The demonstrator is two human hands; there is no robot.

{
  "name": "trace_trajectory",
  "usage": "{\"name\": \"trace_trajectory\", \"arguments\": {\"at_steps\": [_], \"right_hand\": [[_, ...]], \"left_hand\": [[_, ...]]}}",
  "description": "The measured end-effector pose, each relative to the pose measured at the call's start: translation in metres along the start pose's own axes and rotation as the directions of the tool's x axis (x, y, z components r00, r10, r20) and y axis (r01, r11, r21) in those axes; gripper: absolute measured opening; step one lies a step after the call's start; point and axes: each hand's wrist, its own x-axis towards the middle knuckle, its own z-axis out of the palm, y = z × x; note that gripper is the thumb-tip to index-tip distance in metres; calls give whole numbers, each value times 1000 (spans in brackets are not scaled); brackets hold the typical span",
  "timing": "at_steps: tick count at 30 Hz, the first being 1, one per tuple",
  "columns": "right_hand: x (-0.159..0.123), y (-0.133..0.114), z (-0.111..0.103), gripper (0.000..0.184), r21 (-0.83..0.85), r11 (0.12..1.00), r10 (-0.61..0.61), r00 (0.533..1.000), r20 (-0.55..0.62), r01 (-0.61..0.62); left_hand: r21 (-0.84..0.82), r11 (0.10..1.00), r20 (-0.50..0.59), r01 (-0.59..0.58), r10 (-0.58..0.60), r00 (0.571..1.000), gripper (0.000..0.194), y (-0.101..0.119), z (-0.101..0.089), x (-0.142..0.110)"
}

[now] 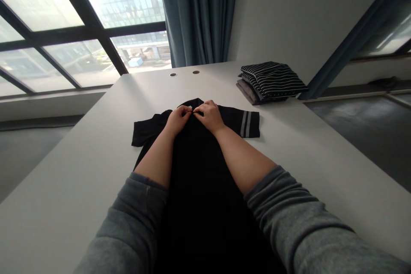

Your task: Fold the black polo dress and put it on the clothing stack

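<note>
A black short-sleeved shirt [199,180] lies flat on the white table [80,171], collar away from me. Its right sleeve has two grey stripes near the cuff. My left hand [177,119] and my right hand [209,115] meet at the shirt's collar, fingers curled and pinched together on the fabric just below the neckline. Both forearms rest over the shirt's body, grey sleeves pushed up.
A pile of folded clothes [269,81], a black one with white stripes on top and a grey one under it, sits at the table's far right. Two round cable holes [184,73] lie at the far edge. Windows and a blue curtain [199,13] stand behind.
</note>
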Motion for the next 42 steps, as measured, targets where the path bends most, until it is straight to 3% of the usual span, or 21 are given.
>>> {"name": "trace_trajectory", "arguments": {"at_steps": [7,17,23,30,37,42], "right_hand": [[-1,2,2,17,-1,1000,11,1000,-8,-11],[2,5,2,22,76,995,-64,998,0,64],[2,10,2,21,94,995,25,999,48,-30],[3,10,5,21,74,997,27,997,76,-33],[6,6,7,25,64,994,81,989,126,-90],[7,8,3,27,160,979,96,975,200,-129]], "left_hand": [[86,996,-70,-1,7,998,12,0,6,0],[-131,987,-1,88,-88,996,13,-5,4,1],[74,996,-20,59,-57,998,19,12,0,-4],[267,964,-13,-3,6,1000,8,20,2,-6],[165,986,19,-28,25,1000,11,6,2,-4],[102,994,43,-28,24,999,11,2,2,-5]]}}
